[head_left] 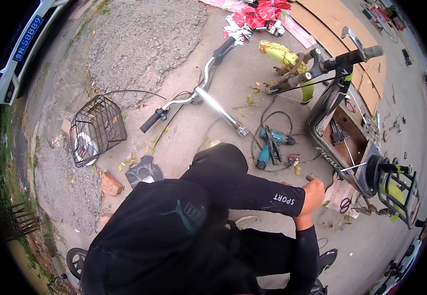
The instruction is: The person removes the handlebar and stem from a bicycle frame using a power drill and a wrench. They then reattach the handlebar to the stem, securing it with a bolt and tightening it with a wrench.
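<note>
My left hand is closed at the end of a black sleeve with white lettering, beside the bare frame of an electric scooter. What its fingers hold, if anything, is hidden. My right hand comes up from the lower right and meets the left one; its fingers are mostly covered by the left hand and forearm. Just beyond my hands lies a teal power drill with a black tool across it and a cable around it. The scooter frame has an open storage box, a front fork and a yellow-green fender.
Left of the drill lies a chrome handlebar with black grips. A wire basket, a black plastic piece and a brick are farther left. Cardboard, red packaging, scissors and scattered tools surround the frame.
</note>
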Demonstrator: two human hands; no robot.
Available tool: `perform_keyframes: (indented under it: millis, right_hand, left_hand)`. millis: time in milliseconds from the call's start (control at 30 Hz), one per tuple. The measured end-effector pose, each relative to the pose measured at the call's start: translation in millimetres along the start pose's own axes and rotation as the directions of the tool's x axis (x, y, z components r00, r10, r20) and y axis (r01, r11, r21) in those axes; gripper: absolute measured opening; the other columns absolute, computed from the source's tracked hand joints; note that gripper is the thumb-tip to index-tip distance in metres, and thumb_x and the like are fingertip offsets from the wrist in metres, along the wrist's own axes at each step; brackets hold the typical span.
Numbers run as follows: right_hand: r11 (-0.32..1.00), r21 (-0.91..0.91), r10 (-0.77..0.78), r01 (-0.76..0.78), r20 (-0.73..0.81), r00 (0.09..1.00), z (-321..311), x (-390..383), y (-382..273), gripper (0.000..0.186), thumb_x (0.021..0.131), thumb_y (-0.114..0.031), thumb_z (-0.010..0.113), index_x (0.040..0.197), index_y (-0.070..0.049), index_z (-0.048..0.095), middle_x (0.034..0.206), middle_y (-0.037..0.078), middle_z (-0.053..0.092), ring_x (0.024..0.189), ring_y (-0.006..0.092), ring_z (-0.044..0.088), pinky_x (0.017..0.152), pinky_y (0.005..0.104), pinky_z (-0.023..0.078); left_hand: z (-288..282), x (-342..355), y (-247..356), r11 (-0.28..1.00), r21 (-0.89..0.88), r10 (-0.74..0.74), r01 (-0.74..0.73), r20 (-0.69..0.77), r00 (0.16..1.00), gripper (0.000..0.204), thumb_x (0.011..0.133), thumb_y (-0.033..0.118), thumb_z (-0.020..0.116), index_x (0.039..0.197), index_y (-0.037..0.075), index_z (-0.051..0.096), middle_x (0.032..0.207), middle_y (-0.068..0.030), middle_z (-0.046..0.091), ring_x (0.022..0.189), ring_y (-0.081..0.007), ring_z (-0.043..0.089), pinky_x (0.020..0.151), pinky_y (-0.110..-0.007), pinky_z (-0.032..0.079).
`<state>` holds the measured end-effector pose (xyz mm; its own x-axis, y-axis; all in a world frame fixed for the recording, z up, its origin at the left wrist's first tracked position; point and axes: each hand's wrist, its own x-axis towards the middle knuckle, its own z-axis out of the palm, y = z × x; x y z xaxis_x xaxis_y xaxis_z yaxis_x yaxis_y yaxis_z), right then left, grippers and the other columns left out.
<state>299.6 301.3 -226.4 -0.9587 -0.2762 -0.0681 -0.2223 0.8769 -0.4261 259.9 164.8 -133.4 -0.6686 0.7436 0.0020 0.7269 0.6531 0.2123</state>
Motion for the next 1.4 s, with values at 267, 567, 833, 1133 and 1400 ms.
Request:
perform_keyframes:
  millis: [267,567,833,1133,1400]
  right_hand:
    - [0.870,-0.234,0.415,-0.435,-0.131,0.900,-48.2,36.5,-78.9,0.082,0.070,-0.049,0.080,0.131,-0.001,0.052,0.105,0.012,0.070,0.105,0.0264,0.066,0.095,0.0298,0.045]
    - [0.900,-0.248,0.343,-0.359,-0.107,0.933,-46.7,38.6,-74.7,0.074,0.070,-0.044,0.080,0.127,-0.003,0.058,0.111,0.015,0.069,0.108,0.0302,0.064,0.099,0.0316,0.044]
    - [0.967,-0.220,0.141,-0.132,0.028,0.990,-39.8,43.0,-65.9,0.067,0.070,-0.039,0.081,0.123,-0.004,0.062,0.117,0.017,0.068,0.111,0.0335,0.063,0.102,0.0332,0.044]
    - [0.967,0.007,-0.208,0.253,0.593,0.778,-54.5,50.1,-72.9,0.039,0.091,-0.027,0.065,0.119,-0.001,0.060,0.112,0.020,0.066,0.105,0.0390,0.062,0.088,0.0473,0.051]
    - [0.979,-0.045,-0.135,0.197,0.577,0.805,-66.5,21.8,-38.8,0.039,0.091,-0.027,0.065,0.120,-0.001,0.059,0.111,0.021,0.065,0.101,0.0410,0.062,0.085,0.0477,0.051]
  left_hand:
    - [-3.1,-11.8,3.8,0.993,-0.116,0.029,-0.029,0.002,1.000,0.014,0.075,0.019,0.067,0.077,0.008,0.076,0.076,-0.0090,0.072,0.076,-0.0264,0.071,0.063,-0.040,0.055]
    - [-11.9,-12.1,-10.3,0.992,-0.114,0.052,-0.051,0.008,0.999,0.016,0.075,0.020,0.067,0.077,0.006,0.075,0.076,-0.0111,0.072,0.075,-0.0283,0.071,0.063,-0.041,0.055]
    - [-21.9,-8.8,-21.5,0.981,-0.187,0.047,-0.045,0.005,0.999,0.018,0.075,0.020,0.067,0.077,0.004,0.074,0.076,-0.0129,0.072,0.074,-0.0299,0.071,0.063,-0.043,0.056]
    - [-65.6,-136.6,-255.8,0.752,-0.328,-0.655,0.571,-0.275,0.704,0.031,0.090,0.034,0.061,0.090,0.005,0.069,0.080,-0.0188,0.070,0.081,-0.0386,0.069,0.071,-0.049,0.054]
    - [200.0,-378.4,-357.5,0.362,-0.061,-0.901,0.930,0.234,0.365,0.051,0.085,0.034,0.071,0.122,0.000,0.057,0.123,-0.0257,0.061,0.117,-0.0381,0.060,0.096,-0.048,0.050]
